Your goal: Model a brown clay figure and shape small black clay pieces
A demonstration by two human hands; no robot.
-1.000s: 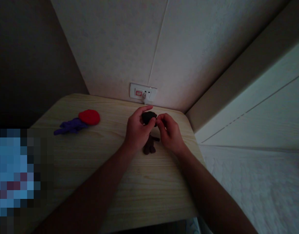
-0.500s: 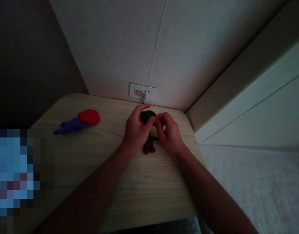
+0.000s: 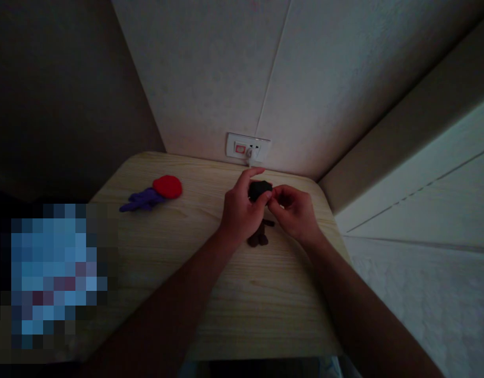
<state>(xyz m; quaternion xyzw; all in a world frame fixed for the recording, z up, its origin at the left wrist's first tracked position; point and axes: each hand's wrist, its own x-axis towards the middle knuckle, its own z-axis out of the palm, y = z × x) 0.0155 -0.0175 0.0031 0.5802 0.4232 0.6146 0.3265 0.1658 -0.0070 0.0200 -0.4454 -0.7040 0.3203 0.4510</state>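
Note:
A small dark brown figure (image 3: pixel 259 237) lies on the light wooden table (image 3: pixel 234 294), its black round head (image 3: pixel 259 189) pointing toward the wall. My left hand (image 3: pixel 240 212) curls around the black head from the left, thumb and fingers closed on it. From the right, my right hand (image 3: pixel 297 212) pinches the same black piece with its fingertips. The figure's legs show between my wrists; its middle is hidden by my hands.
A second figure with a red round head (image 3: pixel 167 187) and a purple body (image 3: pixel 141 199) lies at the table's back left. A wall socket (image 3: pixel 247 148) sits just behind my hands. A white bed surface (image 3: pixel 415 283) adjoins the table on the right.
The camera view has shifted, so everything sits further right in the picture. Both hands stay closed on the black piece, with only small finger movements.

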